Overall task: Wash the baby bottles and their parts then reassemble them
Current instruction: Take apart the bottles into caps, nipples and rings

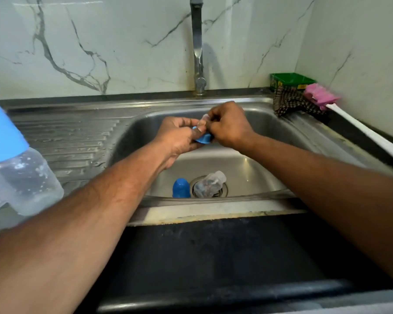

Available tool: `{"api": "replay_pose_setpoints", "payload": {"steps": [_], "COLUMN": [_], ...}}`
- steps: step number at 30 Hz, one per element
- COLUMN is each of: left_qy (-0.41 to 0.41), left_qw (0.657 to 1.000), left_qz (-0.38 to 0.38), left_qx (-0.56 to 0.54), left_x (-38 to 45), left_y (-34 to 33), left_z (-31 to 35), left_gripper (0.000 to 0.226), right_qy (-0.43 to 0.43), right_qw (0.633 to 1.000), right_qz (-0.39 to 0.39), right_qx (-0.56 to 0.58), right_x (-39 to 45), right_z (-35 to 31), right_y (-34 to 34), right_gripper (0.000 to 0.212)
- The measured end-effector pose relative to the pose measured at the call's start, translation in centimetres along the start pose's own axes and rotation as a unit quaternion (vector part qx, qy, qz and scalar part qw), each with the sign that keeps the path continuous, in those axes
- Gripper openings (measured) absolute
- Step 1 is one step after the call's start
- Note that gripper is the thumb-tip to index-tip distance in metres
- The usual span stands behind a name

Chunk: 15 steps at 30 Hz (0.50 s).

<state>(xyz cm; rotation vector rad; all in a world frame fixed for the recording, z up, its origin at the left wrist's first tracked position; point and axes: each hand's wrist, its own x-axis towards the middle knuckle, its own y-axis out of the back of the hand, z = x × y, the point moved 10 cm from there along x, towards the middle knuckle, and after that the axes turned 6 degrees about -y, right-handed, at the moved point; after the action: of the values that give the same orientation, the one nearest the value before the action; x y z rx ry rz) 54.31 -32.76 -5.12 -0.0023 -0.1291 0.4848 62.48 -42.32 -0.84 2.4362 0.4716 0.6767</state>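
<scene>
Both hands, left hand (179, 134) and right hand (228, 126), are pinching a clear teat (202, 121) in its blue ring (204, 138) above the sink (270, 159).

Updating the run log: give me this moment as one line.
left hand: holds blue collar ring | right hand: pinches clear teat | sink: blue cap, clear bottle over drain | tap: off

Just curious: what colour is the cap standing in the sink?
Blue cap, seen in the head view.
</scene>
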Motion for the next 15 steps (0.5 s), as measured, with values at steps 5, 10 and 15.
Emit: {"api": "replay_pose_setpoints", "payload": {"steps": [5,10,15], "left_qy": [-0.049,-0.061,-0.038], "left_qw": [0.997,0.981,0.976], "left_qz": [-0.003,0.014,0.046], "left_qx": [0.064,0.183,0.207], "left_x": [-0.5,0.3,1.2], "left_y": [-0.5,-0.6,0.0], "left_z": [0.7,0.3,-0.3], "left_gripper": [0.009,0.016,0.022], "right_qy": [-0.1,-0.098,-0.045], "right_qw": [0.99,0.994,0.996], "right_qz": [0.011,0.031,0.03], "right_qx": [0.096,0.033,-0.074], "right_x": [-0.6,-1.4,-1.4], "right_z": [2.6,2.2,0.4], "right_y": [-0.3,0.4,-0.1], "right_gripper": [0.011,0.017,0.021]}}
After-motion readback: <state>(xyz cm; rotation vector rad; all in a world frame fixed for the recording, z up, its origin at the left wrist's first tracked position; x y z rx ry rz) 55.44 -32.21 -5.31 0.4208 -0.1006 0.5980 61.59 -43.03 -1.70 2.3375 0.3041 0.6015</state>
